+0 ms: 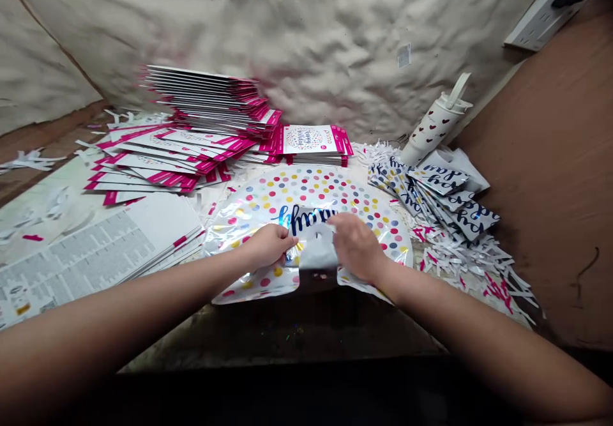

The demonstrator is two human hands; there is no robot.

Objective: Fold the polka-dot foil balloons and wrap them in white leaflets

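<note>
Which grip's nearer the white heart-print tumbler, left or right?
Right. The right grip is on the foil balloon, below and left of the white heart-print tumbler. The left grip is also on the balloon, farther left of the tumbler.

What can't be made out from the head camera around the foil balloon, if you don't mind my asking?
Head view:
The middle of the foil balloon's lettering: hidden by the left hand and right hand.
Whether either hand grips the foil: hidden by the fingers.
Fine print on the stacked cards: too small.
White socket strip: cut off by the top edge.
</note>
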